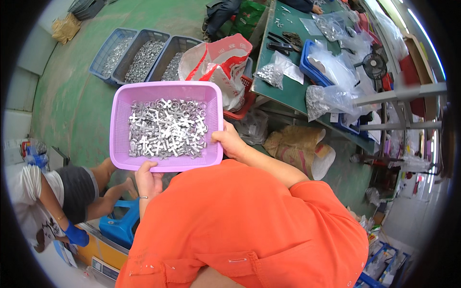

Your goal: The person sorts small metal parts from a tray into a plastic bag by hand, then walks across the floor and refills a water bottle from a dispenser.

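basket (120, 103) level, long side left-right | metal parts (165, 128) inside (piled) | left hand (149, 180) grips near rim | right hand (230, 142) grips right rim

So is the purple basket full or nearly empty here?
Partly filled: the purple basket holds a shallow pile of silver metal parts across its floor, well below the rim. The left hand and right hand hold it.

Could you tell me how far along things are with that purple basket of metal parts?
Done: the purple basket already holds a layer of metal parts, and three grey crates on the floor are filled with similar pieces. In hand: the left hand and right hand grip its near rim, holding it up. Left: the basket has not been set down or emptied.
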